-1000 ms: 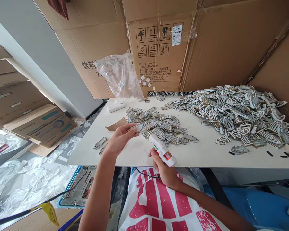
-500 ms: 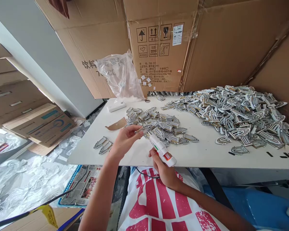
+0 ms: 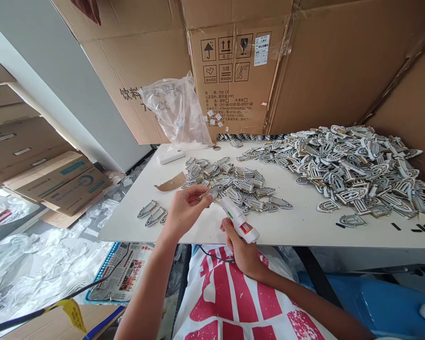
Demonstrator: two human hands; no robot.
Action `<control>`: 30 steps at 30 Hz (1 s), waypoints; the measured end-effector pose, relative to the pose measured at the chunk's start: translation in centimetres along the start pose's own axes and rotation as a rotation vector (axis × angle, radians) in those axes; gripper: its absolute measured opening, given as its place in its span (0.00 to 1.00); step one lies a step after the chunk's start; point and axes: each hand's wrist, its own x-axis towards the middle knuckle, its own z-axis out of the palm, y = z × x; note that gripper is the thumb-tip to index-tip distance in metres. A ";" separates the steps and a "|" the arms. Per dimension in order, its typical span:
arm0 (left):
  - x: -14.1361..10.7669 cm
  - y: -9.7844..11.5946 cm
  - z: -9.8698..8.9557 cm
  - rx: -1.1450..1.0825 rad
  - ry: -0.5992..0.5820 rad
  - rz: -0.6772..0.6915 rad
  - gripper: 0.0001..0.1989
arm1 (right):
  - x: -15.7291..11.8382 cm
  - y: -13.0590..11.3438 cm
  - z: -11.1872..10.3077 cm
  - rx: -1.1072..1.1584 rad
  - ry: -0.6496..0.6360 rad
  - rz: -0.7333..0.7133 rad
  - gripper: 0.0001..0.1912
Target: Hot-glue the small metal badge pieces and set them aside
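My right hand [image 3: 241, 245] is wrapped round the handle of a white hot glue gun [image 3: 238, 219] with a red and a green mark on its body. The gun's nozzle end tilts up and left, close to my left fingertips. Between thumb and fingers, my left hand [image 3: 186, 208] pinches a small grey arch-shaped piece [image 3: 214, 192], partly hidden by the fingers. Just behind both hands lies a loose pile of similar grey and gold pieces [image 3: 242, 182]. Several more pieces [image 3: 152, 213] lie on the table to the left of my left hand.
A large heap of white and grey pieces [image 3: 354, 165] covers the table's right side. Cardboard [image 3: 322, 66] stands along the back, with a clear plastic bag [image 3: 180, 113] against it. A white block [image 3: 171, 156] and a brown paper scrap [image 3: 172, 182] lie on the white table [image 3: 286, 231].
My left hand has shifted slightly right with the piece, and the glue gun's nozzle remains near it. The pile and heap look unchanged.
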 end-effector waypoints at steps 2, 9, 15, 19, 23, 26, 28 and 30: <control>-0.1 0.0 0.1 0.006 0.011 0.010 0.14 | 0.0 -0.3 0.2 0.017 0.000 0.023 0.33; -0.5 0.7 0.4 0.038 0.038 0.029 0.12 | 0.0 -0.8 0.2 0.063 0.022 0.062 0.36; -0.6 0.6 0.4 0.095 0.062 0.053 0.11 | 0.1 -0.6 0.0 0.043 0.002 0.067 0.35; -0.6 0.5 0.4 0.133 0.072 0.071 0.11 | 0.1 -0.4 0.0 0.025 0.004 0.060 0.34; -0.8 0.7 0.4 0.185 0.099 0.119 0.09 | 0.1 -0.5 0.1 0.002 0.005 0.023 0.30; -0.9 0.9 0.4 0.228 0.117 0.156 0.08 | 0.1 -0.9 0.1 -0.014 -0.013 0.023 0.28; -0.9 1.0 0.4 0.253 0.125 0.174 0.07 | 0.0 -1.2 0.1 -0.004 -0.028 0.029 0.27; -1.0 1.0 0.4 0.282 0.136 0.200 0.07 | -0.1 -1.6 0.1 0.012 -0.046 0.031 0.27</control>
